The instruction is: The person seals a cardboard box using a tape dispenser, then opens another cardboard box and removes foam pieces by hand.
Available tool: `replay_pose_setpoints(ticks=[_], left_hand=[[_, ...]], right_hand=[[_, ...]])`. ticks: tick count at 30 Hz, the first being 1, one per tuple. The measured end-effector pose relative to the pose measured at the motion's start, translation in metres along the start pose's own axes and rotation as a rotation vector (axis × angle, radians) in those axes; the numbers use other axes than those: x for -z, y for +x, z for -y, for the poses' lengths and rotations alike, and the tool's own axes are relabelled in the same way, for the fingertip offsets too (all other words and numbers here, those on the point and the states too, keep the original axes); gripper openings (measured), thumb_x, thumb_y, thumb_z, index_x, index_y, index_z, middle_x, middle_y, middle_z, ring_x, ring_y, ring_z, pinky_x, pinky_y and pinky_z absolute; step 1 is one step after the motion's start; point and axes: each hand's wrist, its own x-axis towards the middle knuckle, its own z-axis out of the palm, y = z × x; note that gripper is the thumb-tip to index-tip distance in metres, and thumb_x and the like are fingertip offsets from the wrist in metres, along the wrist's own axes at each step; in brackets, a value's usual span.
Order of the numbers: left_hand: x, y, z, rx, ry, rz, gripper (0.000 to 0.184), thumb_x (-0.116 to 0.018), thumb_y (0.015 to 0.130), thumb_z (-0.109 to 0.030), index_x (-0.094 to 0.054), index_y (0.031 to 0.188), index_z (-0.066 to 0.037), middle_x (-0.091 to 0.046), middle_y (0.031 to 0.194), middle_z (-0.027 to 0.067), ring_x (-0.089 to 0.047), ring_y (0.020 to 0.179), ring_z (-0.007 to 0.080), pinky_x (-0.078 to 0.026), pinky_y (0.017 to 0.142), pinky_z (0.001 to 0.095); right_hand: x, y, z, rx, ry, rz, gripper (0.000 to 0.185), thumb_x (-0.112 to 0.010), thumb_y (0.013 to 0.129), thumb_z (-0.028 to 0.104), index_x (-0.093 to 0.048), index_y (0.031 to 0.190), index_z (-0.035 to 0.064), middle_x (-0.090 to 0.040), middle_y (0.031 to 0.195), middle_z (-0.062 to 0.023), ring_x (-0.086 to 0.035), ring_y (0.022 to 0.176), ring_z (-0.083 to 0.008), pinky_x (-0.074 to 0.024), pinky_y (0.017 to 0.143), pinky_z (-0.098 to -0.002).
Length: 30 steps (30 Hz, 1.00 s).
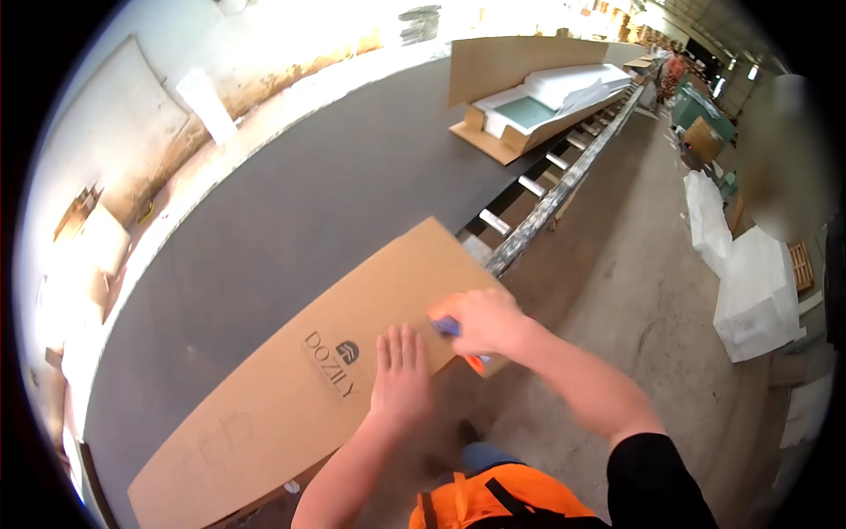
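A long brown cardboard box [291,414], printed with "DOZILY", lies across the work surface in front of me. My left hand [402,379] rests flat on its top with the fingers stretched out, just right of the printing. Near the box's right edge, my right hand [490,323] is closed around an orange and blue hand tool [447,325]. Most of that tool is hidden by the fist, so its exact kind is unclear. A bit of orange also shows below the fist at the box edge.
A dark grey work surface [291,189] runs along the wall. Further up, an open carton [520,137] holds white packing and a greenish panel, beside a roller conveyor [531,186]. White foam-like wrapping [758,291] and cardboard lie on the floor at the right.
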Motion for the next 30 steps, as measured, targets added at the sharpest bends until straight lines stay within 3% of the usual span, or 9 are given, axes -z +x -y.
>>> replay_pose_setpoints(ticks=[6, 8, 10, 15, 20, 23, 26, 28, 30], left_hand=[[0.005, 0.004, -0.001, -0.025, 0.003, 0.068, 0.083, -0.061, 0.081, -0.026, -0.03, 0.148, 0.012, -0.02, 0.159, 0.0309, -0.014, 0.149, 0.0495, -0.01, 0.122, 0.0591], [0.003, 0.003, -0.002, -0.034, -0.018, 0.063, 0.083, -0.061, 0.08, -0.025, -0.03, 0.148, 0.012, -0.021, 0.16, 0.0293, -0.014, 0.149, 0.0489, -0.01, 0.122, 0.058], [0.003, 0.008, -0.002, -0.041, -0.03, 0.043, 0.084, -0.061, 0.079, -0.024, -0.03, 0.148, 0.012, -0.021, 0.16, 0.0278, -0.014, 0.149, 0.0483, -0.01, 0.123, 0.0568], [0.019, 0.032, -0.013, -0.123, -0.149, 0.066, 0.089, -0.066, 0.078, -0.03, -0.029, 0.151, 0.007, -0.023, 0.161, 0.0244, -0.015, 0.149, 0.0484, -0.011, 0.123, 0.0547], [0.001, 0.113, -0.043, -0.164, -0.021, -0.026, 0.099, -0.071, 0.078, -0.043, -0.026, 0.153, 0.003, -0.022, 0.162, 0.0222, -0.015, 0.149, 0.047, -0.011, 0.123, 0.0534], [0.006, 0.032, -0.007, -0.132, -0.181, 0.012, 0.103, -0.072, 0.077, -0.043, -0.022, 0.154, 0.004, -0.021, 0.162, 0.0238, -0.016, 0.149, 0.0477, -0.009, 0.123, 0.0557], [0.028, -0.141, 0.09, -0.047, -0.209, 0.15, 0.107, -0.075, 0.074, -0.037, -0.018, 0.154, 0.006, -0.019, 0.16, 0.0283, -0.014, 0.147, 0.0534, -0.006, 0.119, 0.0658], [0.015, -0.25, 0.146, -0.048, -0.135, 0.165, 0.099, -0.076, 0.071, -0.036, -0.032, 0.148, 0.008, -0.021, 0.159, 0.0291, -0.01, 0.146, 0.0573, -0.009, 0.114, 0.0738], [0.017, -0.258, 0.146, -0.1, -0.112, 0.163, 0.093, -0.074, 0.072, -0.032, -0.035, 0.147, 0.008, -0.025, 0.158, 0.0283, -0.014, 0.144, 0.0595, -0.01, 0.112, 0.0755]], right_hand=[[-0.108, -0.092, -0.027, -0.114, -0.095, 0.073, 0.051, -0.069, 0.063, 0.027, -0.069, 0.111, 0.011, -0.059, 0.11, -0.0252, -0.07, 0.083, -0.0395, -0.058, 0.072, -0.0495], [-0.134, -0.052, -0.018, -0.1, -0.126, -0.188, 0.039, -0.07, 0.064, 0.028, -0.073, 0.096, 0.0052, -0.065, 0.097, -0.022, -0.07, 0.079, -0.035, -0.0575, 0.068, -0.0452], [-0.146, -0.014, -0.01, -0.009, -0.136, 0.07, 0.023, -0.071, 0.062, 0.028, -0.075, 0.073, 0.008, -0.069, 0.08, -0.0171, -0.069, 0.08, -0.0346, -0.0579, 0.067, -0.0409], [-0.189, -0.06, -0.008, -0.206, 0.06, -0.267, 0.052, -0.073, 0.066, 0.03, -0.067, 0.112, 0.0081, -0.061, 0.108, -0.023, -0.065, 0.089, -0.0384, -0.0555, 0.077, -0.0448], [-0.238, -0.132, 0.007, -0.382, 0.113, 0.024, 0.062, -0.071, 0.068, 0.04, -0.062, 0.127, 0.0226, -0.054, 0.117, -0.0214, -0.066, 0.091, -0.0411, -0.0558, 0.076, -0.0493], [-0.288, -0.181, 0.013, -0.474, 0.191, -0.218, 0.054, -0.071, 0.067, 0.041, -0.069, 0.117, 0.0205, -0.059, 0.114, -0.0192, -0.069, 0.085, -0.0388, -0.0567, 0.074, -0.0486], [-0.299, -0.217, 0.039, -0.596, 0.321, -0.436, 0.051, -0.075, 0.064, 0.02, -0.072, 0.114, 0.0136, -0.065, 0.111, -0.0185, -0.069, 0.088, -0.0393, -0.0575, 0.076, -0.0438], [-0.301, -0.228, 0.061, -0.665, 0.409, -0.533, 0.055, -0.075, 0.062, 0.016, -0.07, 0.116, 0.0095, -0.065, 0.114, -0.0191, -0.068, 0.091, -0.0399, -0.0574, 0.078, -0.0431], [-0.259, -0.21, 0.102, -0.472, 0.41, -0.632, 0.055, -0.075, 0.063, 0.015, -0.069, 0.117, 0.007, -0.064, 0.114, -0.0194, -0.068, 0.09, -0.0398, -0.0573, 0.076, -0.0432]])
